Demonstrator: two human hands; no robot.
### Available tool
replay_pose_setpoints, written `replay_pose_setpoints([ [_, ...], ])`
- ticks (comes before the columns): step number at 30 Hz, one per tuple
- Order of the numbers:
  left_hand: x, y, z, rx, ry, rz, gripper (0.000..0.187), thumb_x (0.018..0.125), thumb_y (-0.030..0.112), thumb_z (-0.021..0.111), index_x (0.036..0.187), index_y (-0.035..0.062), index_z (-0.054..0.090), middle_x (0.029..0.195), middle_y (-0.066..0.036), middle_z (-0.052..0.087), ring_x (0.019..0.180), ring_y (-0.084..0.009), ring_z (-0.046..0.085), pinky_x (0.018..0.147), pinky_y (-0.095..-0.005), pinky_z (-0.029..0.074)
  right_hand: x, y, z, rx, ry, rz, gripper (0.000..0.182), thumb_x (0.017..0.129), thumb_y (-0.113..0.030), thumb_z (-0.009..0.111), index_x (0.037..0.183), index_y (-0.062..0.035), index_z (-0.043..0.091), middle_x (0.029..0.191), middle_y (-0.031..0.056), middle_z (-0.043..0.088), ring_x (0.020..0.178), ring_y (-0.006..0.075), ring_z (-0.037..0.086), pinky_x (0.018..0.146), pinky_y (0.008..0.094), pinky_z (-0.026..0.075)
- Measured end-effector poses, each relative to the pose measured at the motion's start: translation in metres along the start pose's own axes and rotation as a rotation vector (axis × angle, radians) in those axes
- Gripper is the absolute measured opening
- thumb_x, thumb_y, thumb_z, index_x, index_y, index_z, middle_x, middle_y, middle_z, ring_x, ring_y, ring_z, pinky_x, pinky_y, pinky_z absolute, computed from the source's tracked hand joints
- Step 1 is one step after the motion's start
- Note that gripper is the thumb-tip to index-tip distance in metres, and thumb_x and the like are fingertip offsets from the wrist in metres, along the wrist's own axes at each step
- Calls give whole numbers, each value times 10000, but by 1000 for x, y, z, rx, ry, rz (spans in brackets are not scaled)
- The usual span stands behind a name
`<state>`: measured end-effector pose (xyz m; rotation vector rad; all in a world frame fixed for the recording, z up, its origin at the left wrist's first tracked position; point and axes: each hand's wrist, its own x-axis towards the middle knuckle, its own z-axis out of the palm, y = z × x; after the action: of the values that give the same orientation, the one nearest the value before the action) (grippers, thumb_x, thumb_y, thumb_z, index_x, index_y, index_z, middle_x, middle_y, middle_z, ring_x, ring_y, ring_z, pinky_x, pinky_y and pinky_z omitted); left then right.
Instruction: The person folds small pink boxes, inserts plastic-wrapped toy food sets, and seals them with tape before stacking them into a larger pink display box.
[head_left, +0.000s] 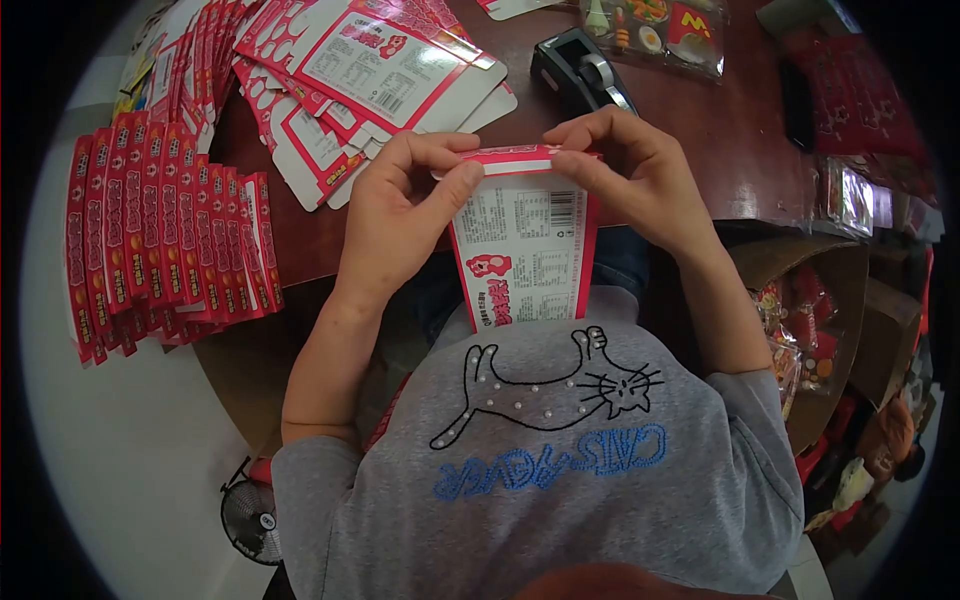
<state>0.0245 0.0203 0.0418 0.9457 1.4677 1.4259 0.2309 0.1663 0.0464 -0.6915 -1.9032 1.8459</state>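
Between my two hands is a red and white printed cardboard box (525,240), its printed back panel facing up and its lower end against my shirt. My left hand (410,190) pinches the left corner of the box's far end, thumb on the near side of the red edge. At the right corner, my right hand (630,175) grips the same edge between thumb and fingers. The narrow red end panel shows between my thumbs. What my fingertips press on behind the edge is hidden.
Flat printed cartons (375,70) lie in a loose pile on the table. Red boxes (165,220) stand in a row at its left edge. A black tape dispenser (580,70) sits behind my right hand. An open carton (820,310) with small packets is at the right.
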Motion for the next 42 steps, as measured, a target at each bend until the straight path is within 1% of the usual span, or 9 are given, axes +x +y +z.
replay_pose_setpoints([
  [10, 16, 27, -5, 68, -84, -138, 186, 885, 54, 769, 1026, -34, 686, 1092, -128, 721, 1005, -136, 678, 853, -264, 564, 5, -9, -15, 50, 54, 118, 193, 913, -173, 743, 986, 1, 703, 932, 51, 724, 862, 97, 672, 762, 254, 561],
  [15, 9, 10, -8, -11, -225, 34, 215, 867, 10, 765, 1057, -38, 677, 1189, -187, 694, 1069, -186, 672, 924, -306, 564, -9, -12, -27, 87, -71, 186, 298, 908, -257, 767, 1034, 8, 719, 908, 77, 735, 888, 136, 702, 804, 288, 590],
  [20, 5, 1, -6, -36, -208, 77, 242, 880, -10, 742, 1101, -20, 643, 1226, -186, 677, 1095, -202, 663, 940, -323, 558, -17, -5, -27, 132, -142, 86, 252, 879, -153, 783, 1059, 1, 697, 1217, 169, 681, 1074, 219, 685, 885, 343, 596],
  [27, 3, -6, 4, 28, -180, 150, 182, 898, -10, 723, 1064, -22, 650, 1218, -184, 681, 1097, -212, 662, 988, -331, 523, -29, 10, -22, 128, -81, -33, 319, 885, -96, 769, 1166, -11, 642, 1303, 172, 632, 1095, 196, 663, 889, 323, 587],
  [33, 57, 16, -37, 165, -171, 44, 147, 967, 56, 662, 1079, -37, 673, 1143, -139, 718, 1067, -165, 663, 944, -294, 533, -24, 33, -45, -140, 357, -138, 453, 896, -208, 774, 1275, -27, 603, 1310, 140, 603, 1192, 209, 600, 870, 294, 557],
  [35, 74, 11, -47, 286, -229, -28, 250, 977, 101, 658, 1197, -17, 639, 1284, -164, 657, 1134, -171, 637, 931, -296, 539, -17, 67, -62, -246, 455, -83, 461, 910, -278, 762, 1266, -28, 609, 1274, 136, 614, 1195, 213, 596, 855, 288, 544],
  [38, 81, -15, -42, 913, -251, 258, 745, 848, 339, 792, 1475, 114, 457, 1639, -202, 236, 1515, -368, 235, 1215, -492, 232, -14, 83, -61, -195, 445, 61, 426, 930, -302, 736, 1231, -24, 615, 1191, 123, 651, 1109, 193, 625, 824, 278, 532],
  [40, 55, -17, -10, 1409, -248, 96, 963, 703, 500, 864, 1491, 139, 444, 1665, -207, 126, 1519, -470, 120, 1194, -590, 215, -13, 63, -55, -41, 426, 223, 344, 940, -289, 725, 1142, -23, 643, 1065, 83, 688, 918, 126, 634, 777, 260, 503],
  [42, 43, -26, 1, 1404, -274, 27, 1016, 630, 515, 880, 1471, 139, 452, 1649, -223, 127, 1484, -529, 135, 1154, -655, 231, -12, 68, -57, 21, 394, 207, 305, 940, -281, 724, 1096, -26, 664, 1111, 84, 671, 885, 106, 618, 775, 257, 496],
])
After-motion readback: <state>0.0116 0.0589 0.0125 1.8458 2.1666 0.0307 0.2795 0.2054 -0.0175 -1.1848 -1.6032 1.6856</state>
